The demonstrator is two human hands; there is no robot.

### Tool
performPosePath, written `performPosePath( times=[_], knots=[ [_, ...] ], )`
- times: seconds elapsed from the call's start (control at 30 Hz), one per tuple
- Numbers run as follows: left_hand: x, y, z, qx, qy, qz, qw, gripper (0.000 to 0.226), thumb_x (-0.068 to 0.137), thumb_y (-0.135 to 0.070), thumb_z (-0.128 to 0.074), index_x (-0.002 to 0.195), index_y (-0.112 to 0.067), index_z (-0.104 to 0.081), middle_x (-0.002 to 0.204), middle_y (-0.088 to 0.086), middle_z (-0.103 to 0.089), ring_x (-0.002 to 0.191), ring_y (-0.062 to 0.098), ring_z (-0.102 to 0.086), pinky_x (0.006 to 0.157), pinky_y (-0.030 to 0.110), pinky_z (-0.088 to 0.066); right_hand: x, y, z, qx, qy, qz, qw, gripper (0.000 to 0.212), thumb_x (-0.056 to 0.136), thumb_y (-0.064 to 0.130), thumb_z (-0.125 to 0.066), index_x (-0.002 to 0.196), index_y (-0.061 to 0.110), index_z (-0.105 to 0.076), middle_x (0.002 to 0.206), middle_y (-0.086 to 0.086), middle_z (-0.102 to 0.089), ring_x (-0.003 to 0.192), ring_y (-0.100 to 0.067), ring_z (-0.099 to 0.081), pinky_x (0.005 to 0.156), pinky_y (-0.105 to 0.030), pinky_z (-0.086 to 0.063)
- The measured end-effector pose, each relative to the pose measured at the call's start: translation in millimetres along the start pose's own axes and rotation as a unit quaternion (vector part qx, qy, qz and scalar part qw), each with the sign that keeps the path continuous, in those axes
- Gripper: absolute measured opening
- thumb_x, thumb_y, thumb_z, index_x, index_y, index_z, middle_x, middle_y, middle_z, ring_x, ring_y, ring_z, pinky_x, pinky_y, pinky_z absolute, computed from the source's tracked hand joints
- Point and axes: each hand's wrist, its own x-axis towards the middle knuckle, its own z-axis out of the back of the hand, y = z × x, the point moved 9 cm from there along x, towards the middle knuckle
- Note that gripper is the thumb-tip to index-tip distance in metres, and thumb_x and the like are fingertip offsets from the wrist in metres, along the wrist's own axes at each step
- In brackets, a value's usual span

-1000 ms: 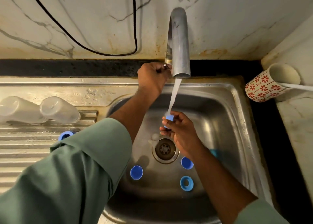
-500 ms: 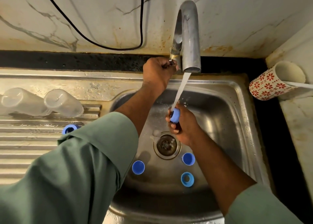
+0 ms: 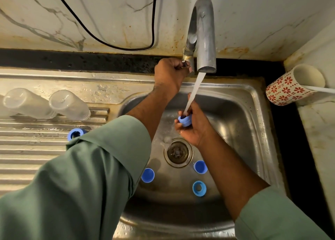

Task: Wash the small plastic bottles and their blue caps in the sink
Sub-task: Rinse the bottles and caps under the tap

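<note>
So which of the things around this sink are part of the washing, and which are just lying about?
Part of the job:
- blue cap gripped by the right hand under the water
- three caps in the sink
- cap on the drainboard
- two clear bottles
- tap, its handle held by the left hand

Just lying about:
- flowered mug
- black cable

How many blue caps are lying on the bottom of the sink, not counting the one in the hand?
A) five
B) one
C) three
C: three blue caps lie on the sink floor around the drain, at and, while the right hand holds a fourth under the water.
</note>
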Motion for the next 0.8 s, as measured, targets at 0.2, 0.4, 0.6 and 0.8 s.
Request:
performPosePath(
  times=[0.2,0.4,0.6,0.8],
  knots=[
    [1.0,-1.1,-0.1,0.016,0.002,-0.012,1.000,0.033,0.083,-0.011,-0.078,0.059,-0.025,-0.060,0.060,-0.019,-0.056,0.059,-0.005,-0.052,0.052,0.003,-0.044,-5.8,4.5,-10.8,-0.013,0.050,0.035,0.998,0.013,0.088,0.012,-0.068,0.099,0.007,-0.062,0.104,-0.014,-0.054,0.087,-0.022,-0.058,0.065,-0.028,-0.058],
    [3.0,1.8,-1.7,0.021,0.000,-0.021,1.000,0.019,0.084,-0.014,-0.077,0.068,-0.019,-0.068,0.063,-0.023,-0.055,0.055,-0.014,-0.051,0.052,0.001,-0.042,5.2,-1.1,9.6,0.032,-0.030,0.046,0.998,0.014,0.093,0.019,-0.063,0.093,0.004,-0.063,0.083,-0.013,-0.055,0.076,-0.024,-0.060,0.059,-0.031,-0.056],
    [3.8,3.8,-2.2,0.008,0.001,-0.015,1.000,0.019,0.083,-0.012,-0.078,0.070,-0.021,-0.068,0.063,-0.023,-0.056,0.054,-0.014,-0.053,0.052,0.000,-0.041,3.5,-4.0,11.3,0.129,0.028,0.049,0.990,0.010,0.094,0.007,-0.058,0.095,-0.003,-0.061,0.104,-0.021,-0.060,0.098,-0.031,-0.062,0.100,-0.045,-0.047],
    [1.9,3.3,-1.3,-0.001,-0.001,-0.014,1.000,0.014,0.083,-0.014,-0.078,0.073,-0.021,-0.071,0.065,-0.023,-0.058,0.061,-0.009,-0.055,0.055,0.002,-0.044,1.9,-3.9,19.5,0.094,0.010,0.084,0.992,0.022,0.090,0.009,-0.066,0.109,0.002,-0.058,0.120,-0.021,-0.058,0.106,-0.036,-0.062,0.089,-0.045,-0.055]
  ],
)
